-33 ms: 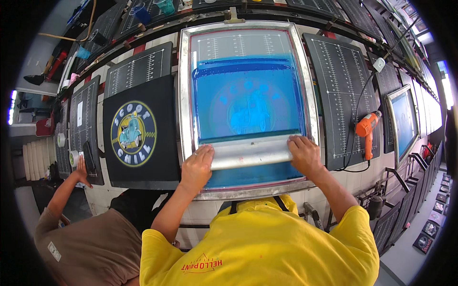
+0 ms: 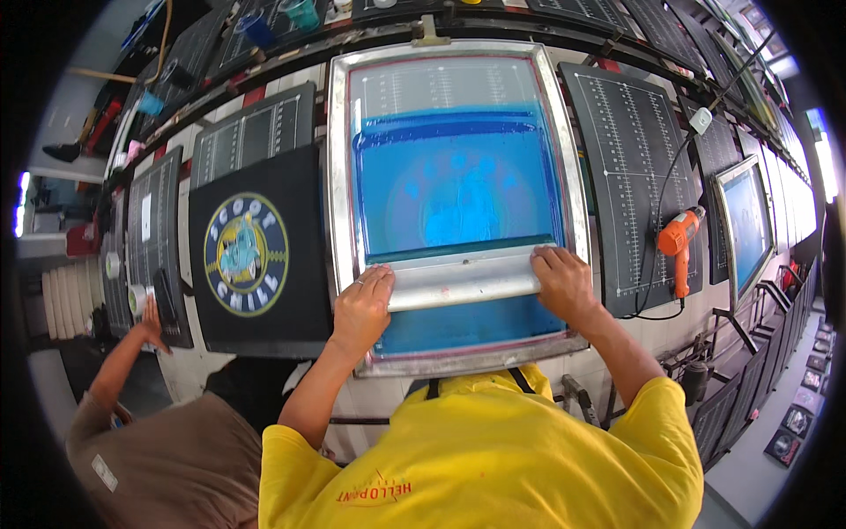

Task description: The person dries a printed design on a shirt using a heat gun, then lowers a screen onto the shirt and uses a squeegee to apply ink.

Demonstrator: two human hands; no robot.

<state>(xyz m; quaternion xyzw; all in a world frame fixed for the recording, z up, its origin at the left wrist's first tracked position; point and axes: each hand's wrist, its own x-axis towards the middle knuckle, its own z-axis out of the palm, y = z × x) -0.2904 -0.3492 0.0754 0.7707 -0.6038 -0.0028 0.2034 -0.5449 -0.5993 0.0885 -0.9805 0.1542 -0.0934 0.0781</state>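
A wide silver squeegee (image 2: pixel 464 284) lies across the lower part of a screen-printing frame (image 2: pixel 571 176) with silver metal edges. My left hand (image 2: pixel 363 304) grips its left end, fingers curled over the top edge. The right end is held the same way by my right hand (image 2: pixel 562 284). Blue ink covers much of the mesh (image 2: pixel 379 203), with a thicker dark-blue ink band (image 2: pixel 441 129) near the far end. A scooter design within a ring shows faintly through the mesh. The squeegee's lower blade edge is hidden from view.
Left of the frame lies black fabric (image 2: pixel 304 229) with a round scooter print. Beyond it a co-worker's hand (image 2: pixel 152 326) rests by a dark board. An orange heat gun (image 2: pixel 679 242) with a cord lies on a gridded board (image 2: pixel 630 159) at right. Ink cups (image 2: pixel 300 13) stand at the back.
Both hands keep their grip and the squeegee stays almost in place on the mesh. The printed fabric and the frame's left side appear slightly lower in the picture.
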